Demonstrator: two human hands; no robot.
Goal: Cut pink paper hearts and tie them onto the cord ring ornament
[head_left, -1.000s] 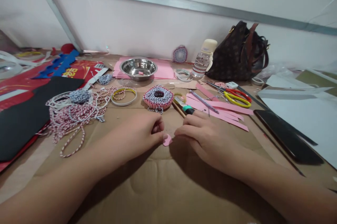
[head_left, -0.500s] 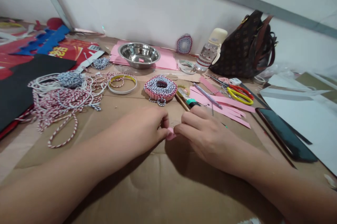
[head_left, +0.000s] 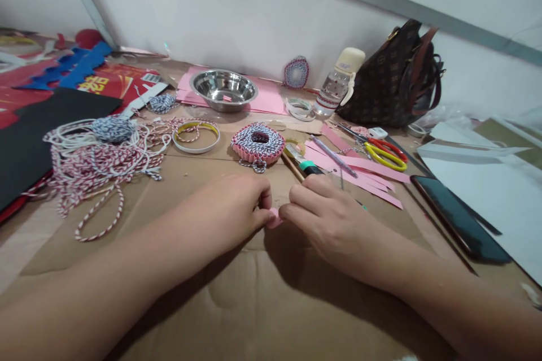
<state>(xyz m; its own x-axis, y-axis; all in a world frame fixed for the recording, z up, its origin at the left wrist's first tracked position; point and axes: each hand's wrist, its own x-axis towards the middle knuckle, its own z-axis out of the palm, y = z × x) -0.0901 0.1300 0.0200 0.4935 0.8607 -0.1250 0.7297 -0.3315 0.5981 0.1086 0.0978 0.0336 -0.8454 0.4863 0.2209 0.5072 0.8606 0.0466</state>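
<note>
My left hand and my right hand meet fingertip to fingertip over a brown cardboard sheet. Both pinch a small pink paper piece, which mostly hides between the fingers. Just beyond the hands lies a round pink paper piece wrapped in red-and-white twine. Pink paper strips with a pen on them lie to the right of it.
A heap of red-and-white twine and a tape ring lie at left. A steel bowl, a bottle and a brown bag stand by the wall. Yellow-handled scissors, a dark phone and white sheets lie at right.
The view has tilted down and shifted. My hands have drawn closer together, and the pink piece is now squeezed tighter between the fingertips.
</note>
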